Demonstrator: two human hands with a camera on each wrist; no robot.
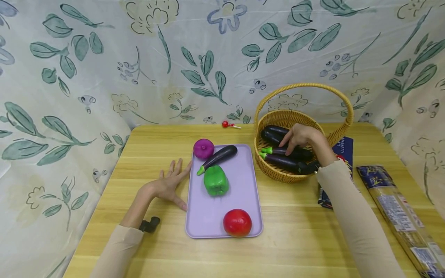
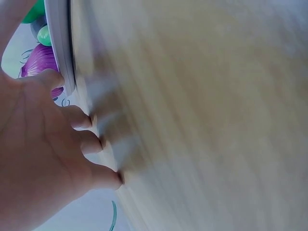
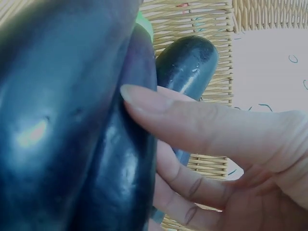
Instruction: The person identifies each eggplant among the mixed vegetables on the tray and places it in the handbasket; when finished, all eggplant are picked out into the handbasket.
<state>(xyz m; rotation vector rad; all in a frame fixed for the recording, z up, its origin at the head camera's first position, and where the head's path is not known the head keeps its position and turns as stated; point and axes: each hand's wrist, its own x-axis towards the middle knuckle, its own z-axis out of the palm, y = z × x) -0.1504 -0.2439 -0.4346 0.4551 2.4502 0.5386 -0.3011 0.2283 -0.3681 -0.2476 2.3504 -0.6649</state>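
Inside the wicker basket, my right hand grips the middle eggplant, thumb on one side and fingers on the other in the right wrist view. Another eggplant lies in front of it, and a third eggplant behind. My left hand has its fingers spread, fingertips on the table and at the left edge of the lilac tray. On that tray are a purple onion, an eggplant, a green bell pepper and a red tomato.
The basket's tall handle arches over my right hand. Partly behind my right arm lies a blue spaghetti box, with a clear pasta packet farther right. A red lollipop lies at the table's back edge, before the floral cloth.
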